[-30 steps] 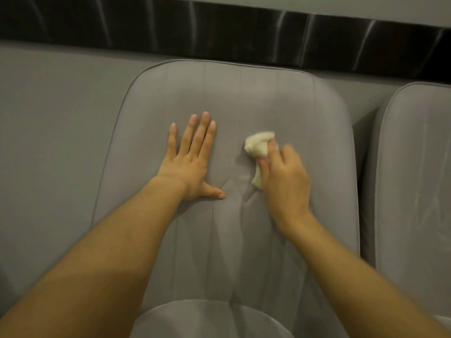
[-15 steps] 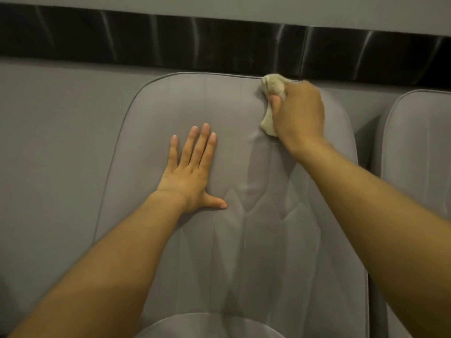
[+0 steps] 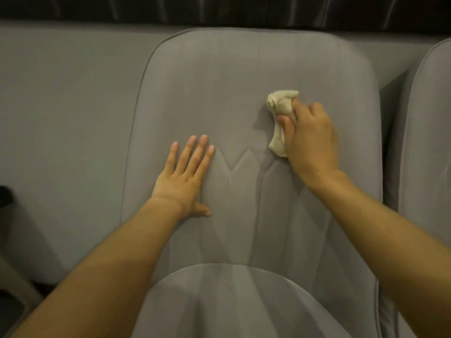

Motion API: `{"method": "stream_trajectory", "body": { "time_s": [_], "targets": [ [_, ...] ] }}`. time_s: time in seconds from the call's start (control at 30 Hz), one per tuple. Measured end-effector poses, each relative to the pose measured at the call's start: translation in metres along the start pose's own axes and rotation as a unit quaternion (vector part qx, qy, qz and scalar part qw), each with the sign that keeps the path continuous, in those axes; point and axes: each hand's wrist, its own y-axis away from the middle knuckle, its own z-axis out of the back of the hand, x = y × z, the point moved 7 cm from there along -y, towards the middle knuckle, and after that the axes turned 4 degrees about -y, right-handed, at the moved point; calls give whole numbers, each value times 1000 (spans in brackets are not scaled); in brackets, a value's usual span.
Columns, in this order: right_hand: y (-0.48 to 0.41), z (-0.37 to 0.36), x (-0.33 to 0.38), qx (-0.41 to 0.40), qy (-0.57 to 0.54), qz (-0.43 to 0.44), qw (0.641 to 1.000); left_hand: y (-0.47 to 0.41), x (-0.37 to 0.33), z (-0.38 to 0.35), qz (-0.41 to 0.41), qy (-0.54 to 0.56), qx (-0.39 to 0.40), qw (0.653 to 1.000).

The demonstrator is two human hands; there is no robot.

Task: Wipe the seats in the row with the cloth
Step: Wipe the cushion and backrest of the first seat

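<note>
Left hand (image 3: 185, 181) stays flat, fingers straight, braced on the backrest (image 3: 219, 81). Right hand (image 3: 310, 140), clenched round the balled cloth (image 3: 280, 106), has swept down from the top edge to mid-back. Another stroke done, and the next seat (image 3: 429, 142) likely waits.

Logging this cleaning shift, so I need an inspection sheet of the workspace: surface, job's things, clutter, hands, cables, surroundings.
Surface: grey upholstered backrest, stitched seams; seat cushion below it.
Job's things: cream cloth, bunched, against the backrest's right half.
Clutter: dark shape at left edge, unidentifiable.
Hands: left hand flat on the backrest, fingers straight; right hand grips the cloth.
Cables: nothing seen.
Surroundings: neighbouring seat at right; grey panel at left; dark band above.
</note>
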Motion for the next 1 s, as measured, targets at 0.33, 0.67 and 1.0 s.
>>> {"method": "stream_trajectory", "body": {
  "time_s": [0.33, 0.67, 1.0],
  "targets": [
    [176, -55, 10, 123, 21, 20, 992, 2, -1, -1, -7, -1, -19, 1000],
    [79, -37, 25, -72, -37, -35, 996, 3, -2, -15, -7, -7, -14, 1000],
    [216, -73, 36, 91, -10, 62, 994, 5, -3, -14, -9, -15, -16, 1000]
  ]
}}
